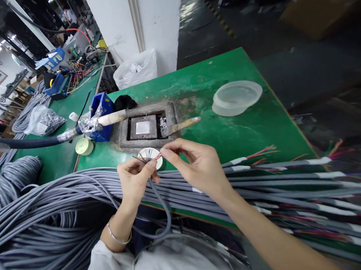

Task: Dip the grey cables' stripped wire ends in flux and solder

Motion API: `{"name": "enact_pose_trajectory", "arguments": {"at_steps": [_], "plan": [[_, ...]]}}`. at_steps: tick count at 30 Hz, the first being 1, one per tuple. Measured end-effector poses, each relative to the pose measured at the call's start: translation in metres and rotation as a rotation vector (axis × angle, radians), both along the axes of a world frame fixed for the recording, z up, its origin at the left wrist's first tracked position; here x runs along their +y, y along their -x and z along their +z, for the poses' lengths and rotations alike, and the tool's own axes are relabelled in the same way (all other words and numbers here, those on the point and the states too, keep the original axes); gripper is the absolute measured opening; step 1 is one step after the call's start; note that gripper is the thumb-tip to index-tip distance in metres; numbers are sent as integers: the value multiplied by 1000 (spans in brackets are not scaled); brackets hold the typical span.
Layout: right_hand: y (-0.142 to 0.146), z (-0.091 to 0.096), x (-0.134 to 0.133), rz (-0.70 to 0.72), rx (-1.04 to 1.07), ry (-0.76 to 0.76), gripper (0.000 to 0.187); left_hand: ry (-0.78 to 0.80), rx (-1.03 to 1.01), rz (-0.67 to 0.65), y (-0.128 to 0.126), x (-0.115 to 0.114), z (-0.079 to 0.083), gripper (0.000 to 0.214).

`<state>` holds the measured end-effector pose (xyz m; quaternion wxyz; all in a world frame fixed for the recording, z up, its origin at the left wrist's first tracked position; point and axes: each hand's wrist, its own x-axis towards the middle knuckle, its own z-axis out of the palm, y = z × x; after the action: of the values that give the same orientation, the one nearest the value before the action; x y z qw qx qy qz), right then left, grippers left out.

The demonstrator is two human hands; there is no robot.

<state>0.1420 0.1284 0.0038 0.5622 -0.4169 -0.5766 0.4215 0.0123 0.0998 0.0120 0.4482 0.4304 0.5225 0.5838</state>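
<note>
My left hand (136,180) is closed round the end of a grey cable (161,203) that loops down toward my lap. Thin coloured wires (148,154) fan out from the cable's stripped end above my thumb. My right hand (197,162) pinches one of these wires, a reddish one, between thumb and forefinger. Both hands hover over a small round white tin (151,154) on the green table (254,127), just in front of a grey metal solder pot (144,126).
A thick bundle of grey cables (287,186) with stripped coloured ends lies across the table's front edge and spills left. A clear plastic lid (236,97) sits at the back right. A blue bin (100,118), a foil-wrapped hose (76,130) and a tape roll (84,146) stand at left.
</note>
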Motion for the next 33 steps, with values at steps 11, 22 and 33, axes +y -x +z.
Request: {"name": "enact_pose_trajectory", "arguments": {"at_steps": [11, 22, 33], "plan": [[2, 3, -1, 56, 27, 26, 14, -24, 32, 71, -3, -2, 3, 21], [2, -1, -4, 25, 33, 14, 14, 2, -60, 64, -6, -3, 1, 26], [2, -2, -5, 27, 30, -1, 14, 76, -125, 20, -3, -5, 1, 29]]}}
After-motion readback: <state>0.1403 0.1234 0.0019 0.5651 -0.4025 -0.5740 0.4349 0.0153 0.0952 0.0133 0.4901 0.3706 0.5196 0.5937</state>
